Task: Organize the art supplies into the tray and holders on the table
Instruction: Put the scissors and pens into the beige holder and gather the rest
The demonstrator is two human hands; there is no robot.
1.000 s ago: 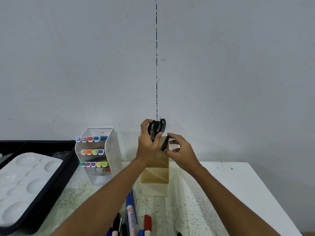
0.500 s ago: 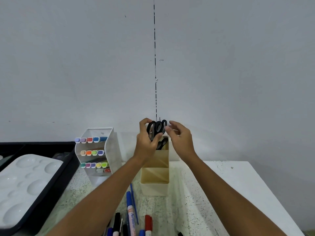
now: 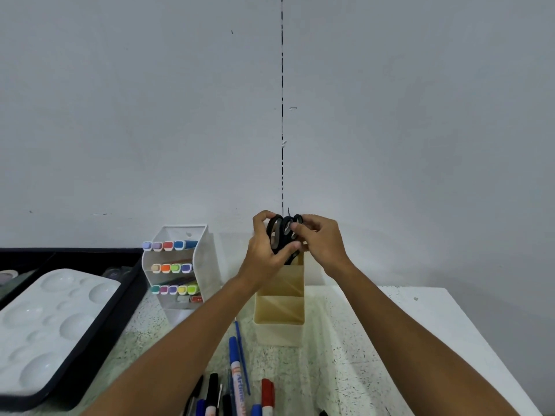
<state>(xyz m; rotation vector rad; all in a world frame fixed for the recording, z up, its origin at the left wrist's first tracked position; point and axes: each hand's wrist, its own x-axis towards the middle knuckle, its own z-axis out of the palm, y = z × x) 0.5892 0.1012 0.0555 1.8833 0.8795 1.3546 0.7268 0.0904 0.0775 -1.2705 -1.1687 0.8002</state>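
Over holder [image 3: 279,298]: two hands, scissors [image 3: 282,235]

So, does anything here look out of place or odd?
Nothing is damaged or spilled. Loose pens lie unsorted at the near table edge. Both the left hand and right hand hold black scissors over the beige holder.

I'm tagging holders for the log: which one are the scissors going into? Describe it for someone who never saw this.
On the speckled table, against the wall, two holders stand side by side. It is the beige holder to the right of the white holder. Unlike that neighbour, which is stacked with coloured markers, it has stepped open compartments and both hands at its top.
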